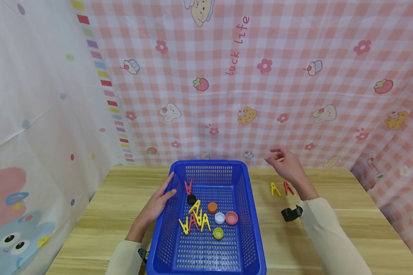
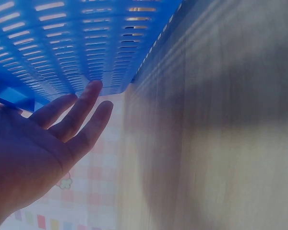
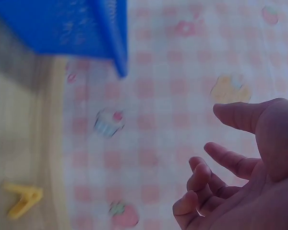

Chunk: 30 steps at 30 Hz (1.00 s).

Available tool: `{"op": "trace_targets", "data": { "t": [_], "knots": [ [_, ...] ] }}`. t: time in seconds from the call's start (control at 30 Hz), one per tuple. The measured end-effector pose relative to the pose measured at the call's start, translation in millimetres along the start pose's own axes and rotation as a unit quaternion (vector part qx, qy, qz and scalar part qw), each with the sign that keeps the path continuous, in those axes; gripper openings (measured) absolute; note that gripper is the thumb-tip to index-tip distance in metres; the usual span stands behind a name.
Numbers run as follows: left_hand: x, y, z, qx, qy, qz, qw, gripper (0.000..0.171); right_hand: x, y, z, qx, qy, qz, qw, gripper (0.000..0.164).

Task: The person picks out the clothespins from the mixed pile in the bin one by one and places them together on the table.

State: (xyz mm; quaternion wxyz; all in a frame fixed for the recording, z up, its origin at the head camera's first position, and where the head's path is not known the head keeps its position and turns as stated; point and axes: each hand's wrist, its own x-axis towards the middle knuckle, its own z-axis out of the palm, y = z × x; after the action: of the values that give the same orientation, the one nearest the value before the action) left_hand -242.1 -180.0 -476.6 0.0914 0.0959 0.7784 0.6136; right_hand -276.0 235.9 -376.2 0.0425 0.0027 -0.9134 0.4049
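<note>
A blue plastic basket [image 1: 256, 229] with slotted walls stands on the table. My left hand [image 1: 157, 202] rests on its left rim, thumb reaching over the edge. In the left wrist view, the loosely straight fingers [image 2: 89, 98] lie along the outside of the wall. My right hand [image 1: 285, 165] hovers in the air to the right of the basket, holding nothing, its fingers loosely bent. Below it on the table lie a yellow clothespin [image 1: 275, 189] and a red clothespin [image 1: 288, 188].
Inside the basket are several yellow and red clothespins, an orange bottle cap [image 1: 212, 207], a white cap [image 1: 219, 218], a pink cap [image 1: 231, 218], a yellow-green cap [image 1: 218, 233] and a black cap [image 1: 191, 199]. A checked curtain [image 1: 213, 103] hangs behind the wooden table [image 1: 99, 214].
</note>
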Motion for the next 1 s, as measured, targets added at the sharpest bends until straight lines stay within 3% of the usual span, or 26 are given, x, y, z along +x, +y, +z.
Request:
{"op": "trace_targets", "data": {
  "t": [0.33,0.57,0.83,1.0],
  "knots": [
    [0.2,-0.3,-0.1,0.002,0.003,-0.002,1.0,0.059,5,-65,26,0.012,-0.014,-0.06,0.998,0.042],
    [-0.3,0.4,-0.1,0.003,0.005,-0.004,1.0,0.059,3,-95,50,0.028,-0.068,-0.101,0.992,0.037],
    [0.5,0.0,-0.3,0.009,0.003,-0.004,0.9999,0.059,-3,-110,93,0.061,-0.147,-0.137,0.978,0.032],
    [0.8,0.0,-0.1,0.014,0.001,0.003,0.9999,0.059,-4,-106,122,0.044,-0.208,-0.143,0.967,0.025]
  ]
}}
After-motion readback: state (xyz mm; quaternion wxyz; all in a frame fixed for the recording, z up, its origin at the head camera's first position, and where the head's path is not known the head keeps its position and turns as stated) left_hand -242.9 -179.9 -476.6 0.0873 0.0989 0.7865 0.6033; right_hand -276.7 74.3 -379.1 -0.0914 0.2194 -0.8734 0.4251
